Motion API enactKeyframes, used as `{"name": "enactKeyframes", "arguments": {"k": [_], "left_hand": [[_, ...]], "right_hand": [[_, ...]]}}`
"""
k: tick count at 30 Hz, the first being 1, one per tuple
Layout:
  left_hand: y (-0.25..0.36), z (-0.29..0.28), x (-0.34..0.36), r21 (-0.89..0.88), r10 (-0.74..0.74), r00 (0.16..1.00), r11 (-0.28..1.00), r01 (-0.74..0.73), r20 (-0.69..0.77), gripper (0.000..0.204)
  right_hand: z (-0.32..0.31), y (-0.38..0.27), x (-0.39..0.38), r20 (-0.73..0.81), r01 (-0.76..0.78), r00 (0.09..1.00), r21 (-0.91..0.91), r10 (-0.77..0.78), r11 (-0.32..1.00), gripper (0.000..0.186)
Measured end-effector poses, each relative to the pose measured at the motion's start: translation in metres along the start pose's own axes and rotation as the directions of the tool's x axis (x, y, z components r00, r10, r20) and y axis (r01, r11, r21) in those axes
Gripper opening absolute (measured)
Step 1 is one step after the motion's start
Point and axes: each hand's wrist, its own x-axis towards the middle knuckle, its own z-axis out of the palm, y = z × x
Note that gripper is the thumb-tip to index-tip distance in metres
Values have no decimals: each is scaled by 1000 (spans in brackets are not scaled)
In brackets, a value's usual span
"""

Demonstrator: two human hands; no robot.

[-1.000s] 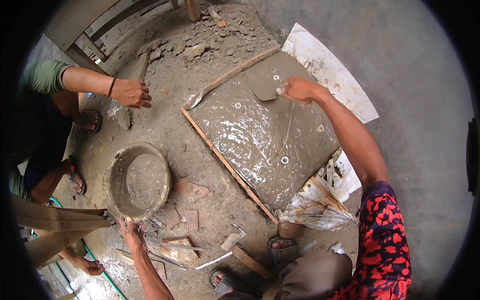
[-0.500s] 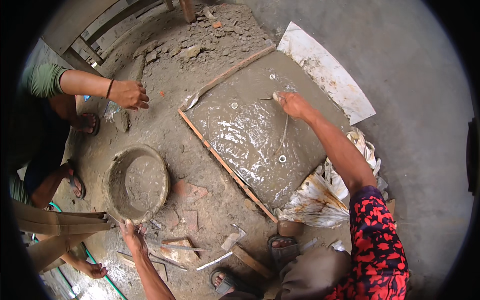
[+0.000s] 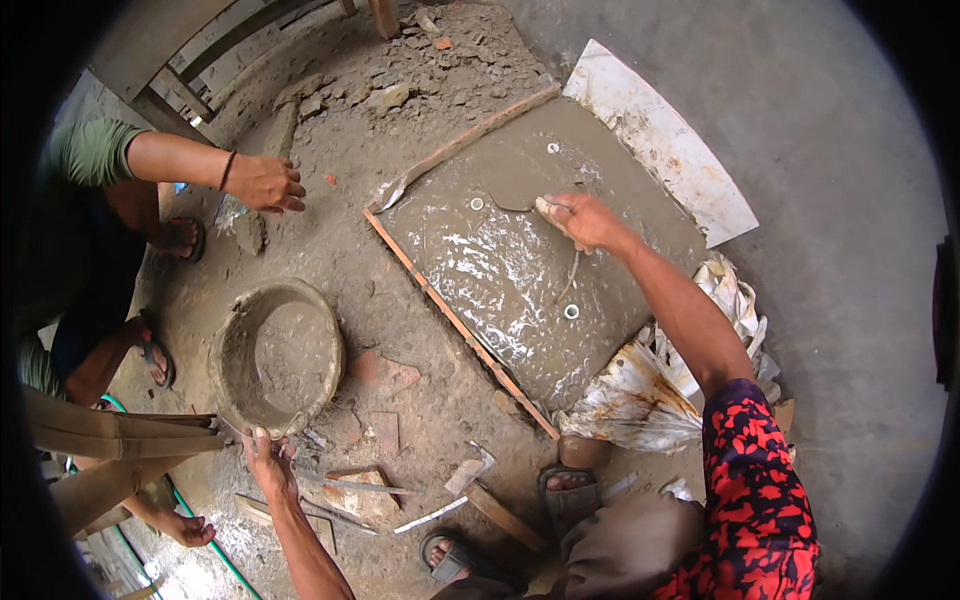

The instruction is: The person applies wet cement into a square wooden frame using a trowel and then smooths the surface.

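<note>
Well, in the head view the right hand [image 3: 582, 220] is clamping its thumb and fingers together on a trowel [image 3: 516, 206]. The trowel is lying low at the surface of the wet mortar [image 3: 612, 300], just right of one white ring [image 3: 476, 204] — its grey blade is blending in, so its outline is hard to make out. Two more rings are showing, one farther off and one nearer. A wood strip [image 3: 461, 327] is edging the mortar's left side, a white board [image 3: 662, 145] is lying along the far right, and sacking [image 3: 640, 405] is bunching at the near corner. The left hand [image 3: 266, 468] is reaching to the near rim of a basin [image 3: 234, 365] — whether its fingers are gripping, I cannot tell. A co-worker's green sleeve [image 3: 100, 152] is showing beyond the basin.
</note>
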Motion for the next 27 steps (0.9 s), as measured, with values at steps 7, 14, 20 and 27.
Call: {"name": "enactKeyframes", "arguments": {"k": [7, 14, 20, 27], "left_hand": [[0, -7, 2, 12, -7, 1000, 1000, 7, 2, 61], [-4, -3, 4, 3, 4, 1000, 1000, -4, 26, 65], [1, 7, -2, -21, -4, 1000, 1000, 4, -4, 68], [-5, 1, 5, -32, -17, 1000, 999, 17, 24, 71]], "right_hand": [[18, 8, -25, -101, 254, 948, -330, -301, 909, 39], [7, 11, -58, -100, 92, 989, -153, -108, 984, 45], [-38, 63, -29, -431, -80, 898, -354, -87, 932, 47], [-89, 107, 24, -412, -108, 902, -506, -130, 856, 43]]}}
